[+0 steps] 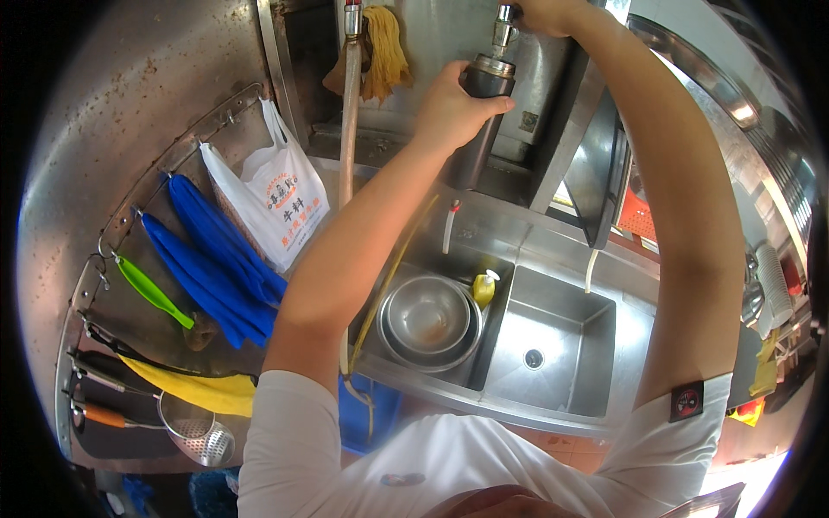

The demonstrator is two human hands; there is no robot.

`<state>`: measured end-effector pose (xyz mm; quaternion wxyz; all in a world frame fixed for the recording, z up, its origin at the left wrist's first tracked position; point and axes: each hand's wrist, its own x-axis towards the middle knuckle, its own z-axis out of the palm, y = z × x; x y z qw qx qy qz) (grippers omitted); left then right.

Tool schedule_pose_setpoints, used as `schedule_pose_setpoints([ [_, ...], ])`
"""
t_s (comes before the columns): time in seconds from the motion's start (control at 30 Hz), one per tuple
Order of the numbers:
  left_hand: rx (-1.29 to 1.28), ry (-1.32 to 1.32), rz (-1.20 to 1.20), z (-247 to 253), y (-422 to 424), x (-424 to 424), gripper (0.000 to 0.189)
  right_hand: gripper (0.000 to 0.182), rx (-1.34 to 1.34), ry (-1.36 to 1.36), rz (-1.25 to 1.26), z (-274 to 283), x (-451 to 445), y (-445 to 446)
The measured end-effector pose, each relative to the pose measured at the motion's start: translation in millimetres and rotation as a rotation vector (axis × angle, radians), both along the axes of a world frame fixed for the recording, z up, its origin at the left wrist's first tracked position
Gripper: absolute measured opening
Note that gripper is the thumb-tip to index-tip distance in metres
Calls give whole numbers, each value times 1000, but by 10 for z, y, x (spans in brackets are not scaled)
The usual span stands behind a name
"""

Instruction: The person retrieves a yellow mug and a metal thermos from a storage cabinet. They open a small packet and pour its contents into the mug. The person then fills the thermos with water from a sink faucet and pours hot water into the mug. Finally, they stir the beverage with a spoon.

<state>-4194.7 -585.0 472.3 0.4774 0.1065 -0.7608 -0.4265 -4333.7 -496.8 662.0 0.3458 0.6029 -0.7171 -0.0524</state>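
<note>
My left hand (453, 110) is wrapped around a dark grey insulated bottle (482, 139), uncapped, with a bare metal neck. The bottle stands tilted slightly, its mouth just below a metal tap (503, 29). Something clear, apparently water, runs from the spout into the mouth. At the top edge of the picture, my right hand (550, 16) has its fingers on the tap's black handle (513, 9); part of this hand is cut off. Below my arms is a two-basin steel sink (518, 259). Nested steel bowls (429, 317) sit in its left basin.
A yellow pump bottle (484, 289) is beside the bowls. On the left wall hang a white plastic bag (278, 194), blue cloths (214, 252), a green-handled tool (152, 291) and strainers (207, 440). A hose (350, 116) runs down near my left forearm. A yellow mop head (385, 55) hangs behind.
</note>
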Motion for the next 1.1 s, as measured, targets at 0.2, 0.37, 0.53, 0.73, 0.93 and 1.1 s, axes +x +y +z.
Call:
schedule_pose_setpoints([
  [0.2, -5, -7, -35, 104, 54, 125, 83, 26, 222, 45, -275, 134, 384, 200],
  [0.37, -10, 82, -46, 48, 52, 29, 73, 36, 267, 115, -492, 143, 726, 322],
  [0.53, -41, 96, -26, -62, -34, -150, 83, 29, -5, 175, -285, -37, 826, 634],
  [0.73, 78, 0, 76, -237, 41, 667, 67, 24, -393, -119, 570, -1372, 1391, 1696],
  [0.93, 142, 142, -71, -971, 684, 986, 63, 21, -412, -1083, -9, -3920, 1612, 3785],
  [1.1, 163, -176, 100, -3093, 549, 1286, 62, 24, -402, -1648, -617, -5979, 2188, 5435],
])
